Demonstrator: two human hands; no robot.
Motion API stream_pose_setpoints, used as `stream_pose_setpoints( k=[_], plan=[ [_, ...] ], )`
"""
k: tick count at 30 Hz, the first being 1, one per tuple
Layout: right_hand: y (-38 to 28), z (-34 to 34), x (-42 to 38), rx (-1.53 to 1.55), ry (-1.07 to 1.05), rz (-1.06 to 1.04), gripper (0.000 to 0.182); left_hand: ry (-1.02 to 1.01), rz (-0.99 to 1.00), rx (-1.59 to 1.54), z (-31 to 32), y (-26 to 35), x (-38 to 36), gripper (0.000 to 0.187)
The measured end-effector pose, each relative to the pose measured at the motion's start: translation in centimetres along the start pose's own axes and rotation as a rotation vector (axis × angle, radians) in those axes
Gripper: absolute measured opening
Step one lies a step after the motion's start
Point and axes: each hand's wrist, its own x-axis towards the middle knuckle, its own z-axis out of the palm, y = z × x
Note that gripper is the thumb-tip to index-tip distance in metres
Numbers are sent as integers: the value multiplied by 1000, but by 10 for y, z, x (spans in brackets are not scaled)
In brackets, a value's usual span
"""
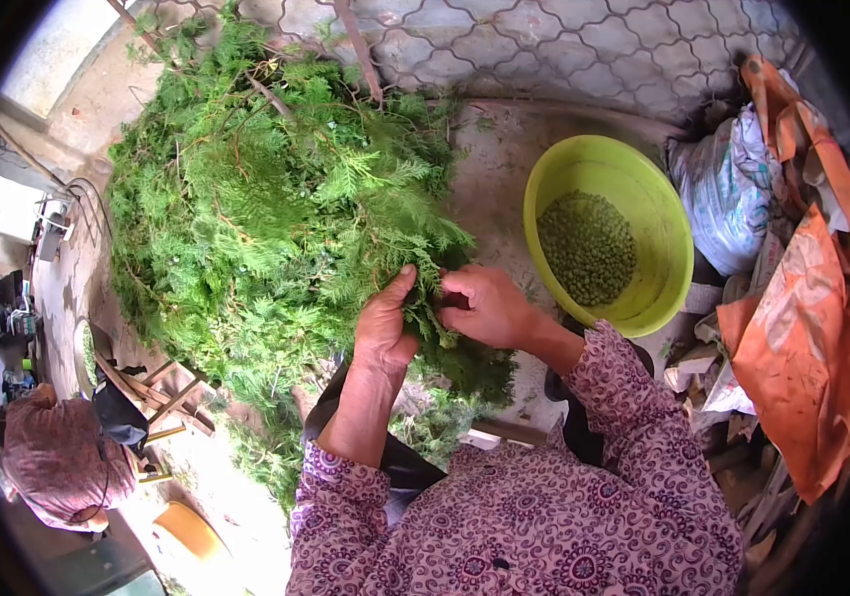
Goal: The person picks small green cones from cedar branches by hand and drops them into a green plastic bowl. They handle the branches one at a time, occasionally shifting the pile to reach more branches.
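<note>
A large heap of green conifer branches [266, 199] fills the left and middle of the head view. At its right edge, my left hand [385, 318] is closed around a leafy sprig, thumb pointing up. Close beside it on the right, my right hand [489, 306] has its thumb and forefinger curled in toward the same sprig; what lies between the fingertips is too small to make out. Right of my hands stands a yellow-green basin [665, 228] holding a pile of small round green cones [589, 248].
White woven sacks [728, 194] and an orange sheet [792, 348] lie at the right. Wire mesh [564, 45] runs along the top. Another person [62, 457] sits at lower left, near a wooden stool [171, 397] and an orange-yellow container [186, 529].
</note>
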Motion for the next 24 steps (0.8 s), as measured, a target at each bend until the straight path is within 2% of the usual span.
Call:
stream_pose_setpoints(
  k=[2,3,5,6,7,9,12,15,16,17,19,20,23,24],
  plan=[
    [3,2,2,192,-78,201,12,51,24,6,-2,-1,1,24],
    [3,-3,4,192,-79,200,12,51,24,6,-3,-1,2,24],
    [4,-18,8,460,-299,425,13,43,11,-21,-5,1,2,22],
    [6,-20,7,695,-321,397,13,44,14,-23,-6,4,3,22],
    [6,-20,6,694,-325,395,13,53,27,-15,-9,7,4,23],
    [-2,-23,1,1188,-310,594,12,64,37,-5,-11,13,5,23],
    [2,-36,9,1276,-258,563,14,133,71,11,-2,17,-1,26],
    [-2,-46,9,1274,-185,484,16,124,105,-52,4,20,-1,26],
    [1,-48,8,1256,-249,395,11,146,123,-66,-2,18,5,27],
    [-2,-49,7,1256,-251,395,11,146,124,-67,-3,18,4,27],
    [-15,-49,4,819,-289,406,9,162,89,11,-4,19,3,28],
    [-17,-41,4,704,-221,311,13,161,90,11,-4,18,4,28],
    [-26,-34,5,563,-193,260,14,147,92,5,-2,14,6,29],
    [-22,-27,4,502,-152,277,21,146,96,13,1,13,5,28]
  ],
)
